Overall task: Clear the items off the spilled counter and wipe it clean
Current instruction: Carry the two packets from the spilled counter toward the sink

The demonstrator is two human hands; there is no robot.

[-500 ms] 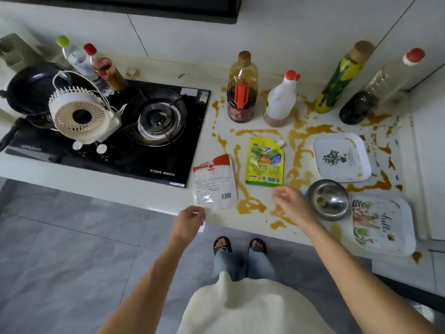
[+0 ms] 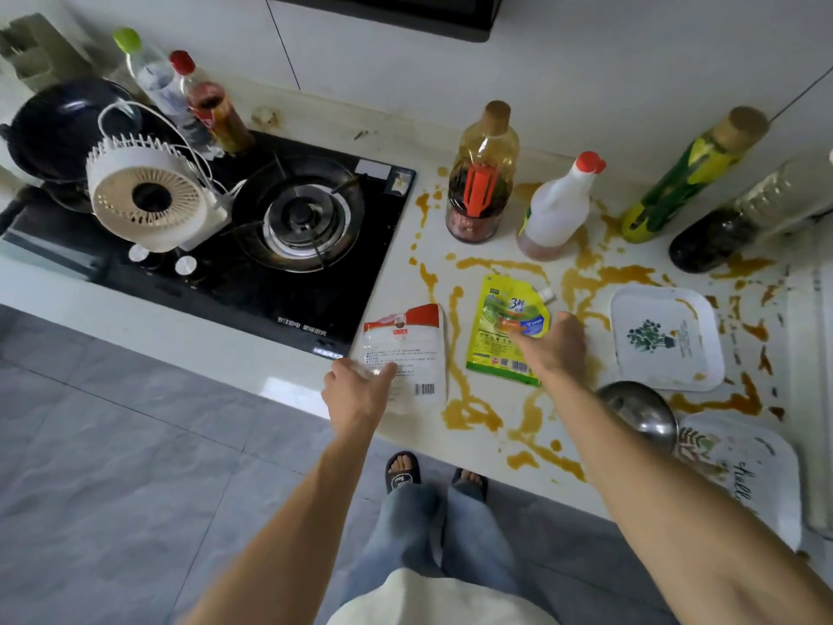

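Across the white worktop (image 2: pixel 496 448) runs a big sticky spill (image 2: pixel 469 412) of orange-brown sauce, in long wiggly lines and drops. The black stove (image 2: pixel 252 281) sits to the left with a small white fan (image 2: pixel 148 200) on it. Tall bottles stand at the back by the wall: an oil bottle (image 2: pixel 482 173), a white bottle with a red cap (image 2: pixel 559 209), a green and yellow bottle (image 2: pixel 689 178) and a dark bottle (image 2: pixel 739 218). Two white trays (image 2: pixel 667 340) lie at the right, with a shiny metal bowl (image 2: pixel 640 408) between them.

Two flat packs lie near the front edge, side by side. The white pack with a red top (image 2: pixel 405 354) lies with its long side pointing from the front edge to the wall. The green pouch (image 2: pixel 509 327) lies the same way, a little to the right, and sauce runs in the gap between them.

The left hand (image 2: pixel 360 390) is at the near end of the white pack, and its fingers (image 2: pixel 383 372) look laid on the pack's corner. The right hand (image 2: pixel 554 349) is over the right side of the green pouch, and its fingers (image 2: pixel 518 336) reach out flat onto it, not closed round it yet. Each hand is closest to its own pack, so each looks ready to pick up one.

The floor below has grey tiles.
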